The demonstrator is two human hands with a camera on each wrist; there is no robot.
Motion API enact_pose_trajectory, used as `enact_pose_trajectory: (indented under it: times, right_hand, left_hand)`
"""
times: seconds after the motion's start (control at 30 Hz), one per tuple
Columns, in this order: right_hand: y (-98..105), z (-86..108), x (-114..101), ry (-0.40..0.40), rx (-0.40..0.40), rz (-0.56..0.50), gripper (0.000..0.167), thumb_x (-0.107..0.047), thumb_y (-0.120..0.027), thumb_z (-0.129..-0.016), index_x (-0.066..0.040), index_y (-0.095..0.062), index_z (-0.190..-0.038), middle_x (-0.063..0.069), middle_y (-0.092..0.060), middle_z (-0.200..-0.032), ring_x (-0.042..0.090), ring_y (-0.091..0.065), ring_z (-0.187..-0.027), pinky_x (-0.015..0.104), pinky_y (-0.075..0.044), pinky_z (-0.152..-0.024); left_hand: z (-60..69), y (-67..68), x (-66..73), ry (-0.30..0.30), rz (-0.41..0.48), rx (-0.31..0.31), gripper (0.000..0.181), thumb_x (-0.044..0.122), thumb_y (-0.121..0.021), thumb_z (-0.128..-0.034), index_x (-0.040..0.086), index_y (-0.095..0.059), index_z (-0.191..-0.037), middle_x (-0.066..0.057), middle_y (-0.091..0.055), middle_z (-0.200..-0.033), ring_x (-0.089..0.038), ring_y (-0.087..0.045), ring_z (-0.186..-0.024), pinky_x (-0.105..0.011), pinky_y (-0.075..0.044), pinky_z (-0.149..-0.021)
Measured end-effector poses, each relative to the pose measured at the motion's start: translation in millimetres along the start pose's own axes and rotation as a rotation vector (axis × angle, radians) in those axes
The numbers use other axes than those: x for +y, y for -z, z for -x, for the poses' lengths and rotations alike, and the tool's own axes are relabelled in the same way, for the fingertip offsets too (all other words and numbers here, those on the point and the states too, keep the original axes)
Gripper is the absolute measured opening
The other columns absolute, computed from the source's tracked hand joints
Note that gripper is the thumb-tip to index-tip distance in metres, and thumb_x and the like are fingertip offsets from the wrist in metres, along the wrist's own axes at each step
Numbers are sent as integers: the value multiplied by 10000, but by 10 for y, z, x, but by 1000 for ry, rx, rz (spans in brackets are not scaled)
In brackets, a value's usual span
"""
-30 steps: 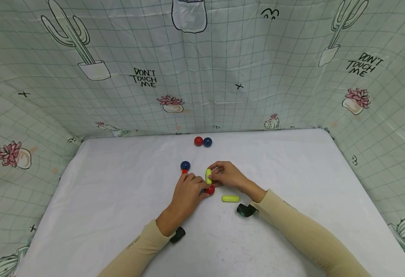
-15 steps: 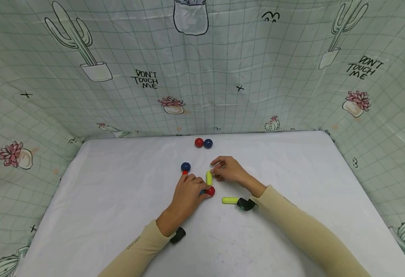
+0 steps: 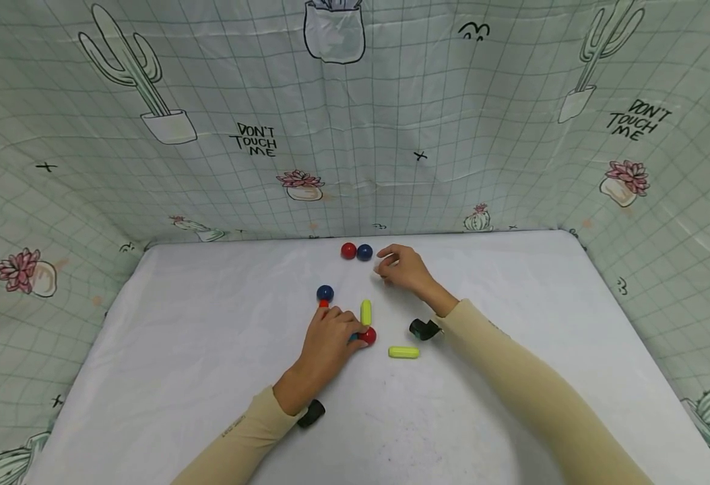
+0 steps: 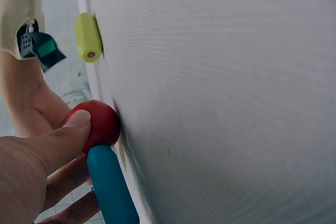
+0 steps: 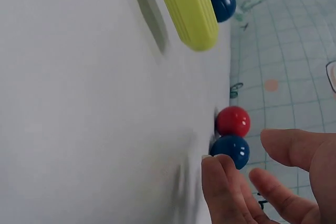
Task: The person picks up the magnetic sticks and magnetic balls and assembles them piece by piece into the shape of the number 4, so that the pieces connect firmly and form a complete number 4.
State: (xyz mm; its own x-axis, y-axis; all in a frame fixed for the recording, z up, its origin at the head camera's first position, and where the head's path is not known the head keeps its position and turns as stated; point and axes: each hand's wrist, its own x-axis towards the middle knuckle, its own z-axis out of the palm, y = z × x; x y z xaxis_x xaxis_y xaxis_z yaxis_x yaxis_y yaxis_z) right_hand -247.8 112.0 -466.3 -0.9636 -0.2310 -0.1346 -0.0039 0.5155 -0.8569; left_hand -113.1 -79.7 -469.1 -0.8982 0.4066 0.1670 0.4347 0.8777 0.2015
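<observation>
Hovering with the right hand, empty, fingers apart, just right of 1 glossy dark-blue ball near the far edge of the white table; pinching 1 glossy red ball mid-table with the farther left hand.

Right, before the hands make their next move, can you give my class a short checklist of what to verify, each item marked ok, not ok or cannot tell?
1. Left hand steadying the near red ball: ok, it pinches it.
2. Turquoise rod meeting that ball: ok, they touch.
3. Far yellow rod firmly fixed to that ball: cannot tell, the fingers obscure the joint.
4. Right hand free: ok, it holds nothing.
5. Back blue ball in the right hand's grip: not ok, it sits beside the back red ball.
6. Near yellow rod joined to a ball: not ok, it lies loose.
</observation>
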Motion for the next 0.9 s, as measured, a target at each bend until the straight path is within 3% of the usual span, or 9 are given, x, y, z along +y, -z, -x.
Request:
enact_pose_trajectory:
  times: [0.43, 0.7, 0.9]
  right_hand:
    - [-20, -304, -39, -78, -9, -17, 436, -132, -687, -1011, 30, -604, -1407, 233, -697, -1225, 186, -696, -853, 242, -530, -720]
    - [-78, -454, -77, -149, -37, -74, 462, -127, -697, -1016, 4, -589, -1446, 247, -675, -1280, 257, -726, -988, 282, -607, -811]
    - [-119, -519, -92, -137, -23, -39, 437, -120, -722, -997, 10, -637, -1406, 244, -639, -1289, 182, -723, -847, 239, -604, -742]
  left_hand:
    - [9, -9, 8, 6, 6, -16, 257, 326, -886, -855, 187, -852, -1069, 29, -771, -989, -178, -617, -937, -388, -489, -940]
    - [2, -1, 4, 9, 11, -23, 267, 336, -881, -859, 186, -851, -1078, 29, -771, -994, -177, -621, -941, -385, -493, -937]
    - [-5, -3, 2, 10, 12, -28, 258, 330, -885, -859, 188, -849, -1071, 32, -768, -1000, -176, -627, -958, -390, -491, -951]
